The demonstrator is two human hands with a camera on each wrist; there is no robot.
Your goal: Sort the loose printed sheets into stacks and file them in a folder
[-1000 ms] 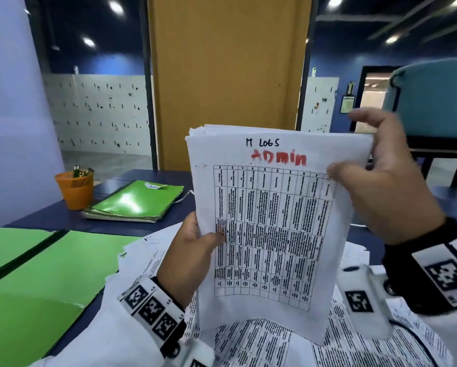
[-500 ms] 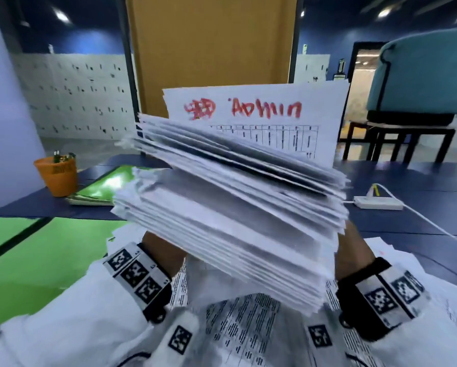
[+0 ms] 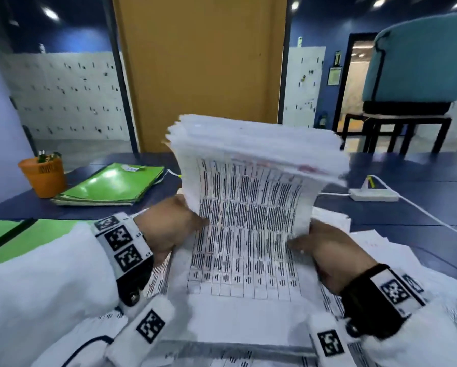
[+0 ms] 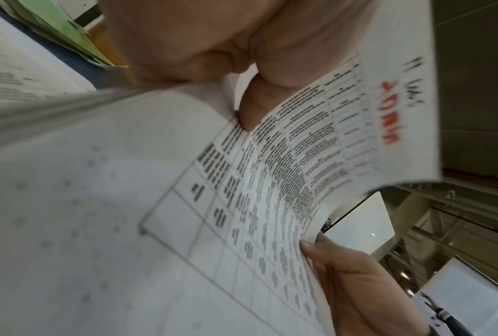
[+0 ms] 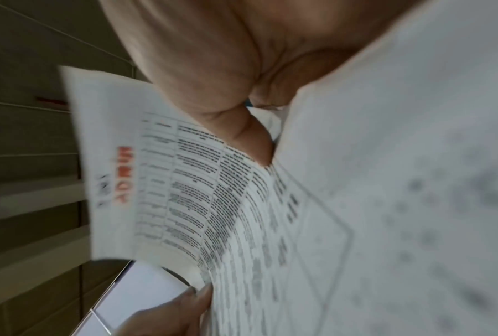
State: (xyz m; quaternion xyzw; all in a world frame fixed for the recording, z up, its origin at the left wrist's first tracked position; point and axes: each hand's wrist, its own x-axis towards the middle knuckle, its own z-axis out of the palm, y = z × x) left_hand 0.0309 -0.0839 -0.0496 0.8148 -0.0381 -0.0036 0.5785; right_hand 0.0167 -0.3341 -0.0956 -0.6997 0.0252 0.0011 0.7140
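We clamp the thick, curling paper stack (image 3: 248, 207) on both edges, left hand (image 3: 166, 229) and right hand (image 3: 327, 255) gripping tight.

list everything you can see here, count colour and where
stack of printed sheets: one thick bundle, white with black tables, held up and bent over at centre, red writing on top sheet
loose sheets: many, white, spread on the table under and right of the stack
closed folders: small pile, green, far left on table
open folder: one, green, near left
pen cup: one, orange, far left
power strip: one, white with cable, right
table: dark blue
chair: one, teal, back right
left hand: grips stack's left edge
right hand: grips stack's right edge
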